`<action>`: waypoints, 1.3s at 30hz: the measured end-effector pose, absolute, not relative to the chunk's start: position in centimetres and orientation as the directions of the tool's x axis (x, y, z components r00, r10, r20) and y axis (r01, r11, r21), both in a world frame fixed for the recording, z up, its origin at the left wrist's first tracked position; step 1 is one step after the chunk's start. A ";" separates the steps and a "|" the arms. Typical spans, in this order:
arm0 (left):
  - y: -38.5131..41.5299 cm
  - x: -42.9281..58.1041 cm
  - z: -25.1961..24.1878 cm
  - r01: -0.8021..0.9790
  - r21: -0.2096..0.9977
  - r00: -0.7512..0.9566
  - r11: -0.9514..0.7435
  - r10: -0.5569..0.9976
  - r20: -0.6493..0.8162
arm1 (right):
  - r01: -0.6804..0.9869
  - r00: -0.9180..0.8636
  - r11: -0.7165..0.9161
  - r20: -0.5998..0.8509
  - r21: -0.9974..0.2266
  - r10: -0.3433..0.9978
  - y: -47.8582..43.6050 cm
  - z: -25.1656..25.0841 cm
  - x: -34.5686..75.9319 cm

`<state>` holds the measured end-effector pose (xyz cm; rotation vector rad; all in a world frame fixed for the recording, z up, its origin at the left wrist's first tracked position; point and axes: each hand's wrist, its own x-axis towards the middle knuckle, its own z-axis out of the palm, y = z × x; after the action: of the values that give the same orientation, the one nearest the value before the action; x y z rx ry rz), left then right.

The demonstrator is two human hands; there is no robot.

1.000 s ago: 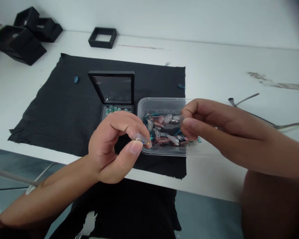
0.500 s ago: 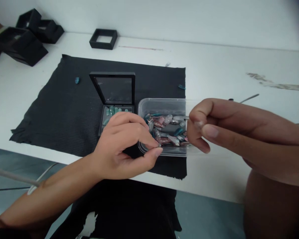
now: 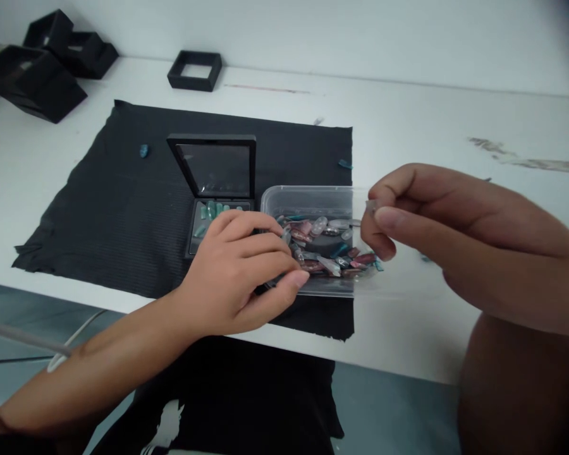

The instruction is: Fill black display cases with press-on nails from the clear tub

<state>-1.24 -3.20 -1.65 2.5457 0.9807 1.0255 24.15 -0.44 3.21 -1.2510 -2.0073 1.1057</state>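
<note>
A clear plastic container (image 3: 308, 193) holds several small pink, teal and clear pieces (image 3: 329, 245). It sits on a black cloth (image 3: 123, 208). My left hand (image 3: 237, 272) is curled over the container's near left corner, fingers on the rim and thumb against the front wall. My right hand (image 3: 436, 221) hovers just right of the container, thumb and forefinger pinched on a small clear piece (image 3: 370, 206). An open black display box (image 3: 218, 167) stands left of the container, with teal pieces (image 3: 213, 209) lined up in its base.
A black square frame (image 3: 194, 69) and a pile of black boxes (image 3: 33, 69) lie at the back left of the white table (image 3: 431, 145). Loose teal pieces (image 3: 143, 151) rest on the cloth. The table's near edge runs below my hands.
My left hand moved right from in front of the display box and settled on the container's corner; the clear piece it pinched no longer shows. My right hand rose slightly, now pinching a clear piece.
</note>
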 end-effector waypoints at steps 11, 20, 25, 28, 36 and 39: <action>-2.8 -1.3 -2.0 0.505 0.241 0.639 -0.829 0.547 0.541 | 0.828 -0.467 0.446 0.023 -0.340 0.884 -0.2 2.1 23.5; -2.8 -1.2 -1.8 0.448 0.203 0.708 -0.871 0.484 0.515 | 0.766 -0.591 0.524 -0.088 -0.372 0.802 -0.8 1.1 23.3; -2.7 -1.1 -1.7 0.440 0.193 0.717 -0.877 0.472 0.513 | 0.734 -0.631 0.522 -0.153 -0.434 0.760 -0.7 1.0 23.5; -2.7 -1.1 -1.8 0.440 0.210 0.706 -0.873 0.481 0.519 | 0.743 -0.622 0.506 -0.172 -0.439 0.764 -0.6 0.9 23.6; -2.7 -0.9 -1.9 0.434 0.222 0.706 -0.873 0.482 0.519 | 0.733 -0.625 0.466 -0.221 -0.496 0.749 -0.3 1.8 23.3; -2.8 -1.0 -1.9 0.433 0.222 0.705 -0.873 0.482 0.520 | 0.742 -0.611 0.441 -0.238 -0.504 0.755 -0.3 1.8 23.4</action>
<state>-0.97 -2.81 -1.92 2.8233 0.7593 0.8963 23.43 -0.33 1.82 -1.3759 -2.6481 0.9082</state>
